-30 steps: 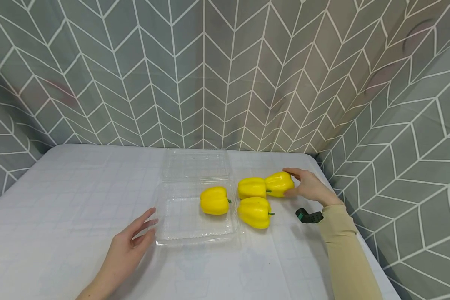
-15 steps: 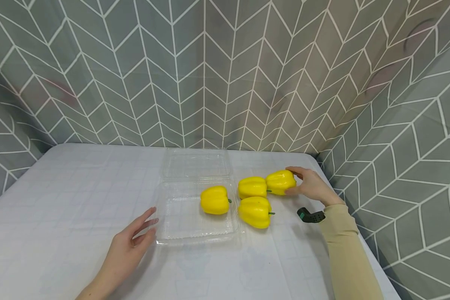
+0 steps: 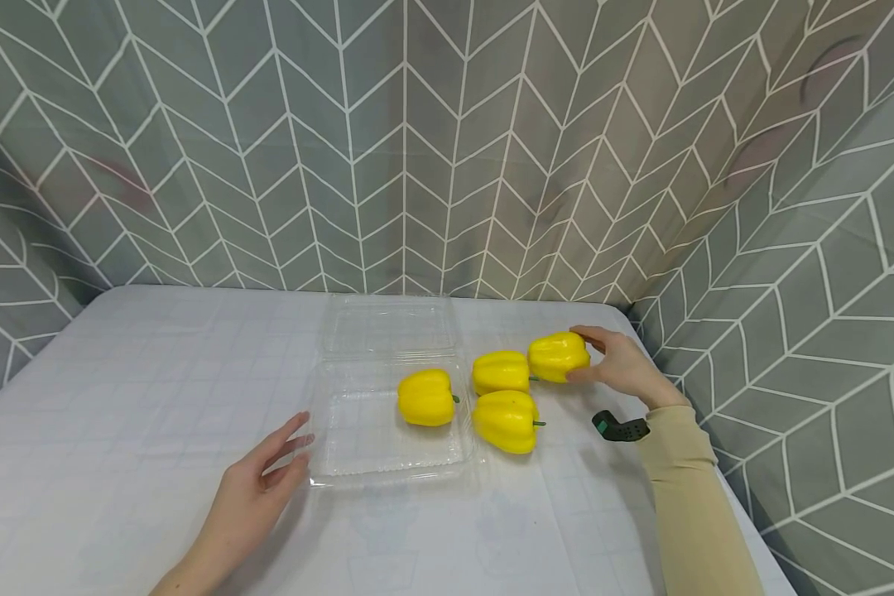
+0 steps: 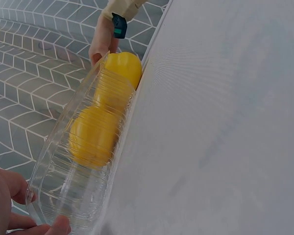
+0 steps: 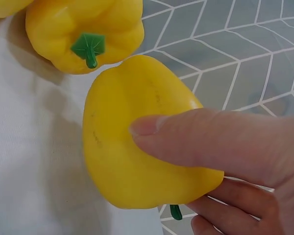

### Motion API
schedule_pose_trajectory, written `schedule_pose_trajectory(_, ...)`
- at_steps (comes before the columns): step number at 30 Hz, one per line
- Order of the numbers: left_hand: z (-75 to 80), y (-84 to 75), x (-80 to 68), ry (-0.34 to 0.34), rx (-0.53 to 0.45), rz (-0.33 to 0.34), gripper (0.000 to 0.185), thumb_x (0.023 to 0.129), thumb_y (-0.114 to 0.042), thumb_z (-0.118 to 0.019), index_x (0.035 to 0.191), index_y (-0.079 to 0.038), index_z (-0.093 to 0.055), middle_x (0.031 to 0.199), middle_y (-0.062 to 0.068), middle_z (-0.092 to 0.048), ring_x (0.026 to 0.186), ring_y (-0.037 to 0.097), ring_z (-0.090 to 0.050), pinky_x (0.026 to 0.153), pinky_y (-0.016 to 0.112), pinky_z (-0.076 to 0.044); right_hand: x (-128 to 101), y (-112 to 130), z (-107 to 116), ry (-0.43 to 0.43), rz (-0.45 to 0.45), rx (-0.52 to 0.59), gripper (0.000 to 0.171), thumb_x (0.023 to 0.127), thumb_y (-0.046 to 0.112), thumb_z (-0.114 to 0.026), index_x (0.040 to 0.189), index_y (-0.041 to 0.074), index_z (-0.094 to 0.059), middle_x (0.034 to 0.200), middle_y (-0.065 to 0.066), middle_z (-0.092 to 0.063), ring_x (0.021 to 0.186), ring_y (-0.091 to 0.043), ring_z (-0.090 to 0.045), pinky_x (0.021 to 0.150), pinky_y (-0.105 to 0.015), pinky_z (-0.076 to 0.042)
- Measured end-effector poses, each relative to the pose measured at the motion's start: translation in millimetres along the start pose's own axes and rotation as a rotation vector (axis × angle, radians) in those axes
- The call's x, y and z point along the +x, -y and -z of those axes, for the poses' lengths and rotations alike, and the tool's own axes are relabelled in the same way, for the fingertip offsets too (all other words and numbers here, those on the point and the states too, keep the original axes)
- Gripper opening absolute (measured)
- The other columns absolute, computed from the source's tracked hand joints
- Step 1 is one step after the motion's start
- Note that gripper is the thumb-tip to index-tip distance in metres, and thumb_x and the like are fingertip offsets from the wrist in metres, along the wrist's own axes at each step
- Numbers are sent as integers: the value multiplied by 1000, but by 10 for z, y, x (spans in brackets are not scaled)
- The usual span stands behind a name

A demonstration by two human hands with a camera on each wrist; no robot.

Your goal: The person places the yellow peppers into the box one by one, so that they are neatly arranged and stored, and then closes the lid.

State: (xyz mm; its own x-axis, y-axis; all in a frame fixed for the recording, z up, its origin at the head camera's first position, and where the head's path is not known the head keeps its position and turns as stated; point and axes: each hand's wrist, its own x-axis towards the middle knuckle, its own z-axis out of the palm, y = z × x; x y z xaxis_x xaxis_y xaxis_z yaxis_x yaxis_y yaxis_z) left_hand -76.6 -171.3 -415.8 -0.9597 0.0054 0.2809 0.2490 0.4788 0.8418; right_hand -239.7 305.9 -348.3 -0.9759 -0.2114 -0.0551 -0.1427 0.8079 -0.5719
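Note:
Four yellow bell peppers are in view. My right hand (image 3: pixel 577 356) grips the far-right pepper (image 3: pixel 555 358), thumb on its near side and fingers round the back; the right wrist view shows that pepper (image 5: pixel 122 161) under my thumb (image 5: pixel 201 142). Two more peppers (image 3: pixel 501 372) (image 3: pixel 507 420) lie on the table just left of it. The fourth pepper (image 3: pixel 426 397) lies in the open clear clamshell tray (image 3: pixel 372 451). My left hand (image 3: pixel 298 443) lies flat and open at the tray's near-left corner (image 4: pixel 44 215), holding nothing.
The tray's clear lid (image 3: pixel 387 327) lies folded back toward the patterned curtain (image 3: pixel 447 141). The white table (image 3: pixel 119 389) ends close to my right arm at its edge (image 3: pixel 641 331). A black and green wrist device (image 3: pixel 618 428) sits at my beige sleeve.
My right hand, with the pepper in its grip, has shifted slightly up and to the right. The left hand and the other peppers have stayed put.

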Motion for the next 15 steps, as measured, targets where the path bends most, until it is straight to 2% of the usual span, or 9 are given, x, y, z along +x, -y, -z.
schedule_pose_trajectory(15, -8, 3, 11, -10, 13, -30, 49, 98, -5, -61, 146, -10, -52, 141, 13, -58, 113, -9, -59, 87, 6, -51, -36, 56, 64, -33, -2, 9, 86, 84, 29, -81, 152, 0, -38, 155, -23, -38, 143, -47, -33, 117, -60, -33)
